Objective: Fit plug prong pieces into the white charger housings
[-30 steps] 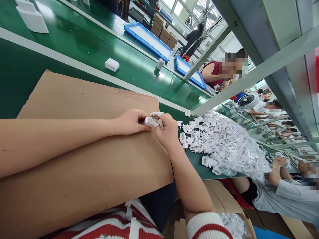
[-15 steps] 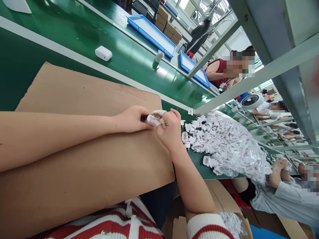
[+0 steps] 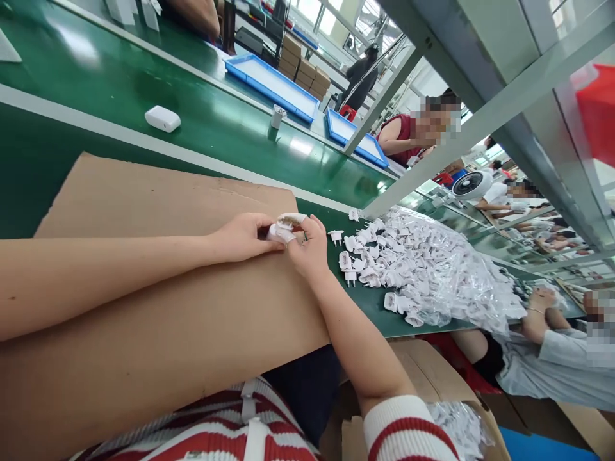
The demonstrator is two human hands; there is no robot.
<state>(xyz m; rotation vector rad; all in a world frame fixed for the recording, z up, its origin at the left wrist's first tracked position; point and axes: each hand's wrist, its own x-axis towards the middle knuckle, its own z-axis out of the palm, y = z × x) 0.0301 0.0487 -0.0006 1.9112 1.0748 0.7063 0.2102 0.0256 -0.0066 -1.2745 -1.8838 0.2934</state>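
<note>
My left hand (image 3: pixel 243 237) and my right hand (image 3: pixel 307 246) meet over the far edge of a brown cardboard sheet (image 3: pixel 158 282). Together they pinch one small white plastic plug part (image 3: pixel 278 232); white finger cots cover my right fingertips. Both hands are closed on it. Just right of my hands lies a heap of several white plug parts (image 3: pixel 375 266), partly spilling from a clear plastic bag (image 3: pixel 446 275) on the green table.
A white charger case (image 3: pixel 162 118) and a small white block (image 3: pixel 277 116) sit on the green conveyor belt (image 3: pixel 202 109). Two blue trays (image 3: pixel 269 83) lie beyond. Co-workers sit at the right. A metal frame post (image 3: pixel 480 121) slants overhead. A cardboard box (image 3: pixel 432 384) stands below my right elbow.
My hands stay together on the same plug part, with only small finger movements. The white charger case and small block have travelled left along the belt; my view has shifted slightly.
</note>
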